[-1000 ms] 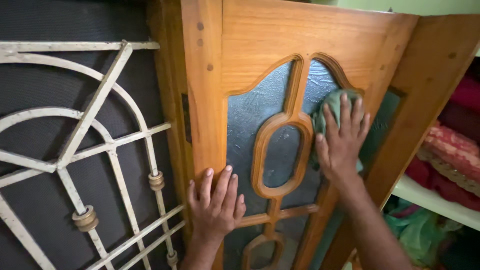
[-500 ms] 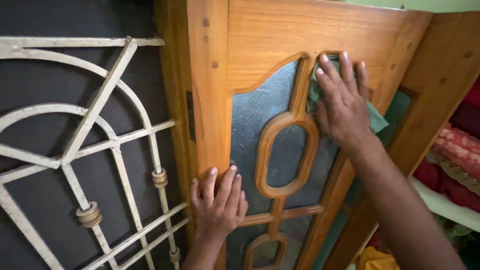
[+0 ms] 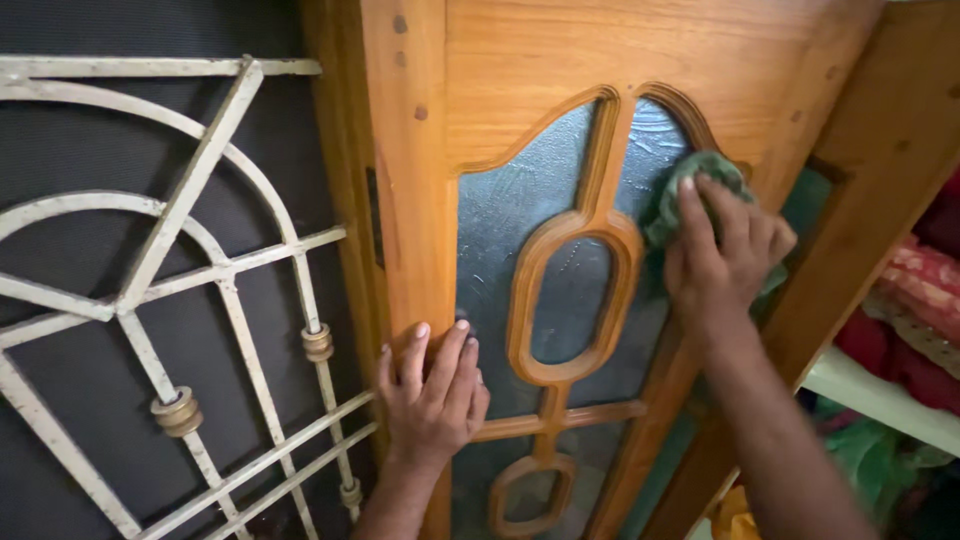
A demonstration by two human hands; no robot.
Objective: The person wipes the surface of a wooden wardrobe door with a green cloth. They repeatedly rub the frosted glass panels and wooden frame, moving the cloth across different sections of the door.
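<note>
The right hand [image 3: 722,255] presses a crumpled green cloth [image 3: 690,190] against the frosted glass [image 3: 500,240] of a wooden cabinet door [image 3: 520,70]; its fingers are curled over the cloth, bunching it under the palm, with most of the fabric showing above and to the left of the fingertips and a little poking out past the knuckles on the far side. The cloth sits on the upper right glass pane, just right of the carved oval wooden moulding [image 3: 572,300] that divides the panes. The left hand [image 3: 430,395] lies flat and open, holding nothing, fingers spread upward on the door's left wooden stile, with the fingertips reaching the edge of the glass. Left of that hand, well apart from it, stands a white metal grille [image 3: 190,300] with brass-coloured collars on its bars, set before a dark mesh. Beyond the right forearm, behind the open door, a pale shelf [image 3: 880,395] carries folded red and patterned fabrics [image 3: 925,300], with green cloth lying beneath it.
</note>
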